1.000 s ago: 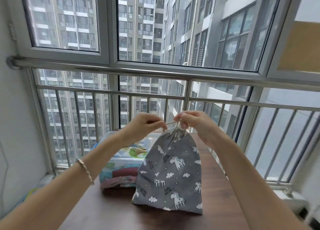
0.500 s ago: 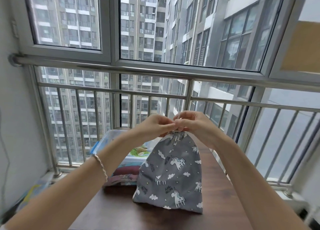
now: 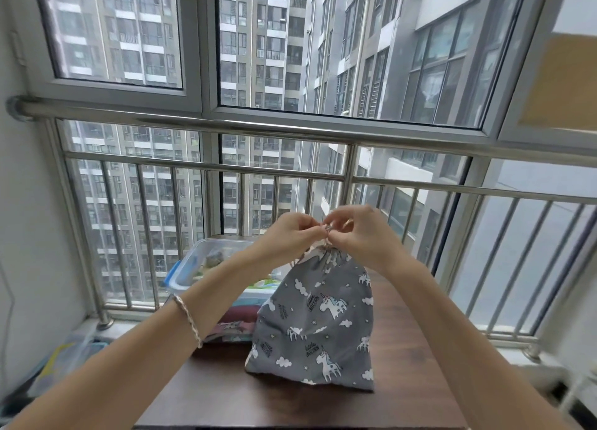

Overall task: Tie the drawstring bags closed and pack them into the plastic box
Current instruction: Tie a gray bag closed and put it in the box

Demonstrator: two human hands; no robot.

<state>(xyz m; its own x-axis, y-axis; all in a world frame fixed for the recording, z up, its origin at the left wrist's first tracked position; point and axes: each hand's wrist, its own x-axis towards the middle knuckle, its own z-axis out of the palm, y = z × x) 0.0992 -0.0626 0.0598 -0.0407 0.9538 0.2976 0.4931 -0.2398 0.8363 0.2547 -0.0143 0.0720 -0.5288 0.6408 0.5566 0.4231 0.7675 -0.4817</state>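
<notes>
1. On the dark wooden table (image 3: 403, 348), the grey unicorn-print fabric drawstring bag (image 3: 318, 326) stands upright just right of the clear plastic box with blue rim (image 3: 181, 276), which already holds other fabric items.
2. The left hand (image 3: 287, 239) and right hand (image 3: 358, 232) meet above its gathered neck, fingertips pinched narrow on the cord (image 3: 328, 232).
3. Best to keep the cord taut and snug the knot down against the gathers.
4. A second ago the hands were apart, stretching the cord; now they touch.
</notes>
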